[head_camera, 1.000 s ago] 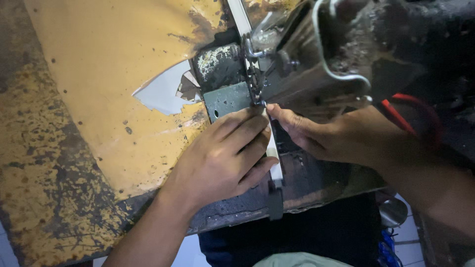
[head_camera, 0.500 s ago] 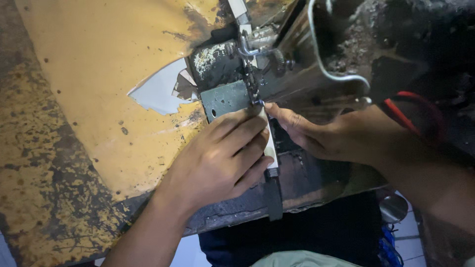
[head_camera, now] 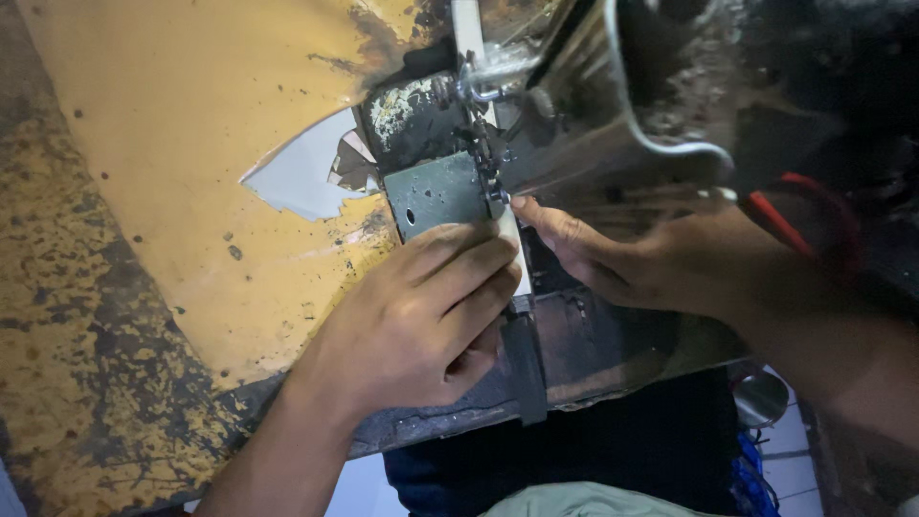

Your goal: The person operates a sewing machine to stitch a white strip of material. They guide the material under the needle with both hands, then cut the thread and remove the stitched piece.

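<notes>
Table [head_camera: 163, 172]: yellow-ochre top, heavily worn, with dark stains and flaking along the edge from 7 to 9 o'clock. A torn patch [head_camera: 297, 182] exposes a pale grey layer near 10 o'clock. Pale tiled floor [head_camera: 790, 445] visible at 4 o'clock. Lighting dim; upper right corner in deep shadow.

A worn table top [head_camera: 163, 144] is mustard yellow, speckled with dark brown spots and black-stained patches, with a pale grey-white chipped area [head_camera: 297, 177]. The sewing machine [head_camera: 593, 115] is dark, grimy metal, its plate [head_camera: 436, 191] dull grey-green. A narrow strip [head_camera: 518, 268] is white, turning black [head_camera: 526, 369] lower down. A red cable [head_camera: 795, 225] curves at the right.
</notes>
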